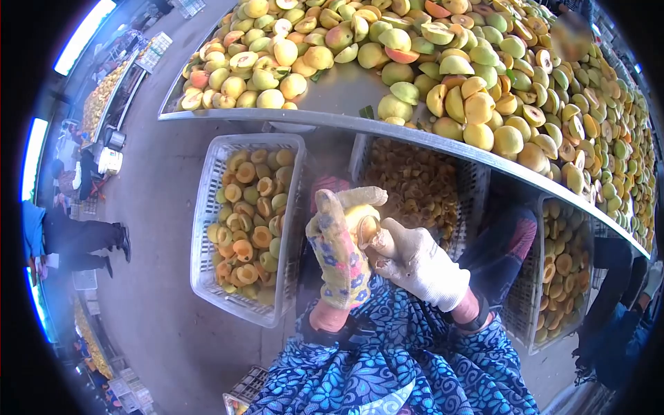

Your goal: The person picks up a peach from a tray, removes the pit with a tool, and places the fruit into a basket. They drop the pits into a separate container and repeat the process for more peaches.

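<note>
My left hand [339, 252], in a flowered glove, is wrapped round a yellow peach [358, 214] in front of my chest. My right hand [423, 266], in a white glove, is closed with its fingertips right at the peach's cut side, where a brownish round part shows; I cannot tell what it grips. Below my hands, a crate [477, 200] holds brown pits and scraps. To the left stands a white plastic crate [200, 228] of pitted peach halves [243, 214]. Cut peaches [477, 107] are heaped on the metal table [346, 86] ahead.
The table's raised metal edge [415, 142] runs across just beyond my hands. Another crate of halves [560, 277] stands at right, near a person's sleeve [626, 339]. Farther left, a person in dark trousers [83, 238] stands on the concrete floor [155, 187].
</note>
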`<state>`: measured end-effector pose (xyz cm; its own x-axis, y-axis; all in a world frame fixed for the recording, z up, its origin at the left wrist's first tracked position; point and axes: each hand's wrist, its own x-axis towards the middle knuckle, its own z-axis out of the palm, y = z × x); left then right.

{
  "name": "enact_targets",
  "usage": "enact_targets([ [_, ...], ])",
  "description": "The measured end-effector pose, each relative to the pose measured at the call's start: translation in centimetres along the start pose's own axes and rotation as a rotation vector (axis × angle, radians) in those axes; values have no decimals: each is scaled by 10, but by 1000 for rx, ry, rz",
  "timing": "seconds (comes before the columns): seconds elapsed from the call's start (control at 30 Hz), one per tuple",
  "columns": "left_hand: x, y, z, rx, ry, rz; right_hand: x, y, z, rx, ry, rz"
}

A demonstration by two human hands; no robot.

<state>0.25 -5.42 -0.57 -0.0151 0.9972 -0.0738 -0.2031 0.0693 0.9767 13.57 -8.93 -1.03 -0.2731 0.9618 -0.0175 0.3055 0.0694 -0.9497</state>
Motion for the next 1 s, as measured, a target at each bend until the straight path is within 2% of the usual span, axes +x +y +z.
enact_targets([
  [0.17, -7, 3, 3, 128, 40, 88, 3, 9, 0, 59, -66, -37],
  [0.23, -6, 5, -1, 60, -22, -99, 4, 11, -1, 89, -98, -46],
  [0.27, -4, 1, -5, 63, -21, -103, 5, 11, -3, 69, -131, -27],
  [0.33, 0, -10, -14, 140, -217, 67, 4, 14, -5, 55, -161, -5],
  [0.47, 1, -9, -18, 250, -253, 94, 1, 28, -4, 110, -269, -75],
  [0.57, 1, -5, -16, 147, -316, 43, -2, 52, 12, 232, -251, -163],
  [0.63, 3, -10, -18, 18, -387, 57, 0, 44, 8, 291, -224, -228],
  [0.7, 7, -16, -20, 45, -420, 75, -2, 28, -13, 667, -586, 389],
  [0.73, 9, -16, -20, 71, -453, 93, -5, 32, -14, 661, -587, 389],
  [0.8, 9, -16, -12, 30, -427, 41, -10, 42, -14, 1177, -746, 550],
  [0.87, 7, -19, -7, -287, -456, -158, -13, 38, -11, 1215, -736, 680],
  [0.9, 11, -16, -7, -141, -446, -112, -14, 38, -8, 1195, -682, 600],
  [0.93, 15, -13, -3, -154, -399, -133, -13, 37, -6, 1175, -631, 519],
  [1.0, 38, -23, -16, 74, -249, -36, -9, 35, -9, 1314, -671, 392],
])
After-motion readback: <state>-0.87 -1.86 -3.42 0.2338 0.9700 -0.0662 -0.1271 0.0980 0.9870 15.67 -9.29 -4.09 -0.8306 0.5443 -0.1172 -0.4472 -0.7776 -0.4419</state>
